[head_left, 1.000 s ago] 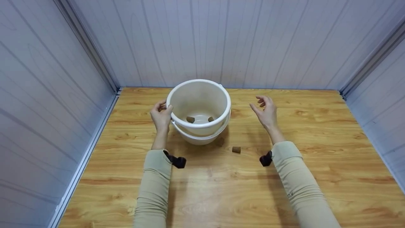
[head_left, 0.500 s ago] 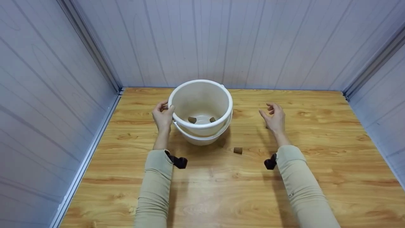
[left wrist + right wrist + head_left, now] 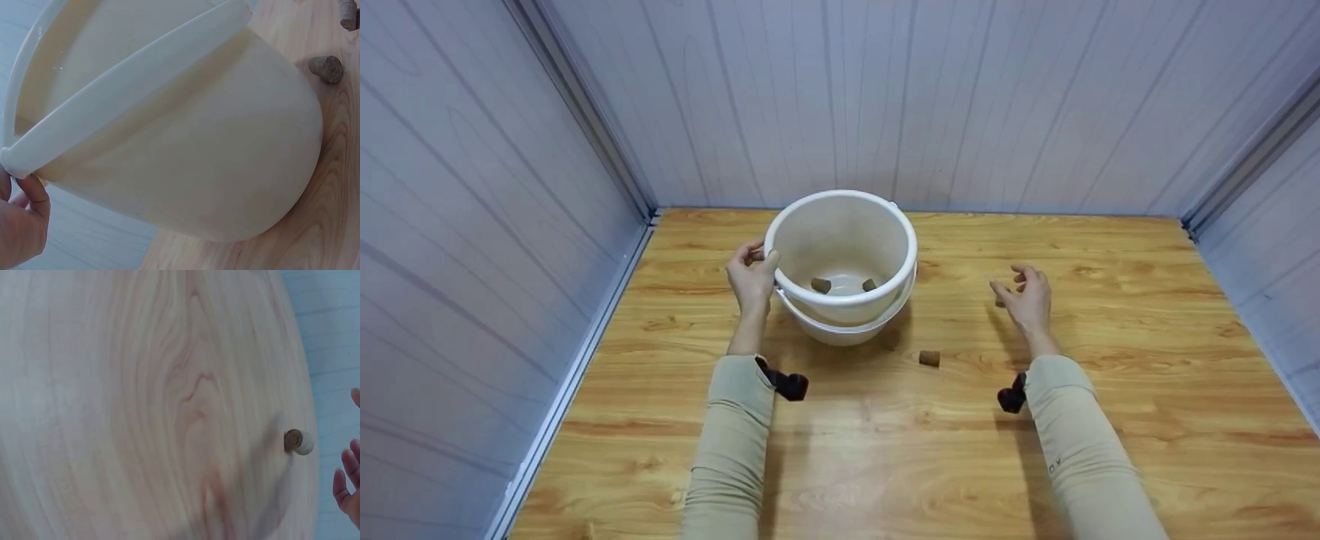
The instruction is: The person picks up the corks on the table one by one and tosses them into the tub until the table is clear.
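Observation:
A white bucket (image 3: 844, 300) stands upright on the wooden surface, its handle hanging down at the front. My left hand (image 3: 751, 283) pinches its rim on the left side; thumb and fingers also show at the rim in the left wrist view. Inside on the bottom lie two brown corks, a left cork (image 3: 820, 285) and a right cork (image 3: 870, 285). My right hand (image 3: 1029, 301) hovers to the right of the bucket, fingers loosely bent and holding nothing. Partly hidden by its thumb is another cork (image 3: 1000, 303); the right wrist view shows this cork (image 3: 298, 441) apart from the fingers.
A loose cork (image 3: 929, 358) lies in front of the bucket, to its right. Another cork (image 3: 326, 69) sits close to the bucket's base, in its shadow. Pale panelled walls (image 3: 870, 97) close off the wooden tabletop (image 3: 855, 450) at the back and sides.
My right hand has moved right and nearer to me, away from the bucket, and the cork by its thumb has come into sight. My left hand stays on the rim.

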